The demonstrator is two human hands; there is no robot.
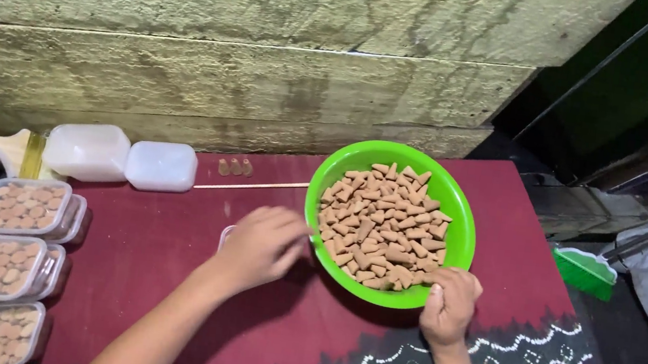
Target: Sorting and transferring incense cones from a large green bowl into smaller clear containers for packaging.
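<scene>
A person's two hands work at a bright green round plastic bowl (460, 238) heaped with small brown cone-shaped pieces (384, 221), set on a bench (162, 245) under a dark red cloth. The right hand (450, 302) curls at the bowl's near rim, fingers bunched on a few cones. The left hand (261, 244) cups loosely over a small clear container (mostly hidden), beside the bowl's left rim. Three filled clear plastic boxes (1, 267) sit at the left. Likely risks: pressing the rim could tip the bowl, and loosely pinched cones could drop onto the cloth
</scene>
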